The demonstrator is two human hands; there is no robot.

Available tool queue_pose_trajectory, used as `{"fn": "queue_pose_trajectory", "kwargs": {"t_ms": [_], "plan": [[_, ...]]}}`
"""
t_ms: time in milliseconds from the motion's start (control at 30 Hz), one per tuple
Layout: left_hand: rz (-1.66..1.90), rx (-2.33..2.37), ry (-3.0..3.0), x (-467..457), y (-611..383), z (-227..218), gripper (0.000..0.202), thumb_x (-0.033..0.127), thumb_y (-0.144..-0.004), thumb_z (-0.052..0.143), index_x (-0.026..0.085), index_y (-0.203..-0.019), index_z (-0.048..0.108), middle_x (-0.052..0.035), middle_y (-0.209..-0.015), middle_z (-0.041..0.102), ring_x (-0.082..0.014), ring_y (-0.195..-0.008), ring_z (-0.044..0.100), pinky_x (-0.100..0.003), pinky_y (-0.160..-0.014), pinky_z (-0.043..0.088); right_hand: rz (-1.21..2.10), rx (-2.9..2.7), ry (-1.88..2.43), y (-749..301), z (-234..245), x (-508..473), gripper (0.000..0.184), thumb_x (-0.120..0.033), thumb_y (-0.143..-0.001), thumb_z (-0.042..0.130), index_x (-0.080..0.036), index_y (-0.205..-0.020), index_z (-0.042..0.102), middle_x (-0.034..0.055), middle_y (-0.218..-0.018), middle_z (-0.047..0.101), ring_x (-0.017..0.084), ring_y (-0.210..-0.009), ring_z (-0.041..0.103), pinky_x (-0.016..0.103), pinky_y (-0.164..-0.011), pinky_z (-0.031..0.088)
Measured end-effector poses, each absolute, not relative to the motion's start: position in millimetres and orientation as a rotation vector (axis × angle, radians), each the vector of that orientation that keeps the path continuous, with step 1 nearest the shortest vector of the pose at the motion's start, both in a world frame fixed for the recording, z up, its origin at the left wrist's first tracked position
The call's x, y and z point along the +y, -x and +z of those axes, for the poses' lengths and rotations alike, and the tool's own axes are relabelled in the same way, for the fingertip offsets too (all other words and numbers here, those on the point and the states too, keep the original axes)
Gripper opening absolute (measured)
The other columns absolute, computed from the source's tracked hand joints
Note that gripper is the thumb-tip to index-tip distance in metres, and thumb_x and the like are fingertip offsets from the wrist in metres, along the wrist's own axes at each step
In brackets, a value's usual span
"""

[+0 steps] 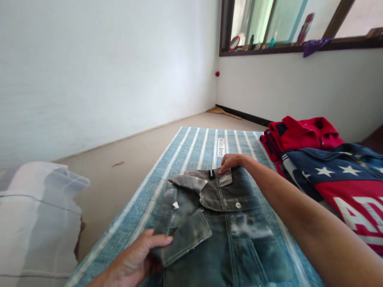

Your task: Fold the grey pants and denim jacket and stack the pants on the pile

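A faded grey-blue denim garment (227, 235) with a metal button lies spread on a blue striped mat (191, 147). My left hand (136, 259) grips the garment's folded near-left edge, thumb on top of the cloth. My right hand (231, 161) reaches across to the far edge and presses down on the waistband beside a small black label, fingers curled over the hem.
A folded red shirt (302, 133) and a navy and red star-patterned garment (344, 179) lie at the mat's right. White and grey cloth (36, 215) sits at the left. Bare floor (125, 155), white walls and a window ledge with small items (254, 42) lie beyond.
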State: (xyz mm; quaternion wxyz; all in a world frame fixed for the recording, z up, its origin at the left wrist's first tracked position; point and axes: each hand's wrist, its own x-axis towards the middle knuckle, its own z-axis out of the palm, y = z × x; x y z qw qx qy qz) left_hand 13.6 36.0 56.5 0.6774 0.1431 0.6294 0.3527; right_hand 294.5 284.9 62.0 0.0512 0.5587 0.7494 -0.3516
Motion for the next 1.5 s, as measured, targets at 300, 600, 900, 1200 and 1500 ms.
{"fn": "queue_pose_trajectory", "kwargs": {"t_ms": [300, 600, 900, 1200, 1500], "plan": [[0.445, 1.350, -1.138, 157.7, 26.8, 165.7, 0.024, 0.011, -0.055, 0.070, 0.014, -0.078, 0.068, -0.0069, -0.074, 0.074, -0.0222, -0.060, 0.066, -0.029, -0.056, 0.049, -1.425, 2.203, -2.240, -353.8, 107.3, 183.9, 0.034, -0.050, -0.076, 0.065, -0.018, -0.066, 0.063, 0.0006, -0.058, 0.056, 0.012, -0.053, 0.049, 0.025, -0.050, 0.034], [0.170, 1.608, -1.743, 226.4, -41.4, 106.3, 0.006, 0.015, -0.062, 0.066, 0.017, -0.060, 0.061, 0.0020, -0.055, 0.060, -0.0219, -0.072, 0.062, -0.027, -0.065, 0.045, -1.336, 1.879, -2.701, -354.5, -9.8, 56.7, 0.043, -0.057, -0.081, 0.048, -0.019, -0.067, 0.062, 0.0055, -0.067, 0.064, 0.021, -0.069, 0.061, 0.029, -0.058, 0.039], [0.578, 2.123, -1.814, 151.3, 7.0, 32.6, 0.032, 0.044, -0.069, 0.060, 0.018, -0.089, 0.063, -0.0095, -0.088, 0.069, -0.0282, -0.084, 0.066, -0.033, -0.072, 0.047, -0.889, 1.943, -2.666, -361.0, 3.1, 89.6, 0.051, -0.063, -0.082, 0.049, -0.021, -0.096, 0.074, 0.0132, -0.092, 0.072, 0.034, -0.096, 0.065, 0.035, -0.069, 0.041], [0.728, 1.770, -1.175, 96.3, -9.5, 30.0, 0.041, 0.058, -0.057, 0.067, 0.022, -0.059, 0.048, 0.0054, -0.047, 0.048, -0.0139, -0.044, 0.047, -0.023, -0.044, 0.030, -1.341, 1.829, -2.828, -350.2, -5.6, 143.9, 0.036, -0.041, -0.079, 0.066, -0.019, -0.051, 0.057, 0.0001, -0.043, 0.049, 0.015, -0.048, 0.053, 0.025, -0.047, 0.031], [0.816, 1.605, -0.974, 96.0, -8.8, 34.2, 0.041, 0.050, -0.049, 0.076, 0.021, -0.062, 0.050, 0.0025, -0.055, 0.059, -0.0163, -0.051, 0.057, -0.024, -0.045, 0.040, -2.087, 1.473, -2.905, -345.4, -4.7, 170.9, 0.027, -0.034, -0.078, 0.070, -0.019, -0.062, 0.053, -0.0047, -0.043, 0.046, 0.008, -0.036, 0.042, 0.019, -0.037, 0.030]]}}
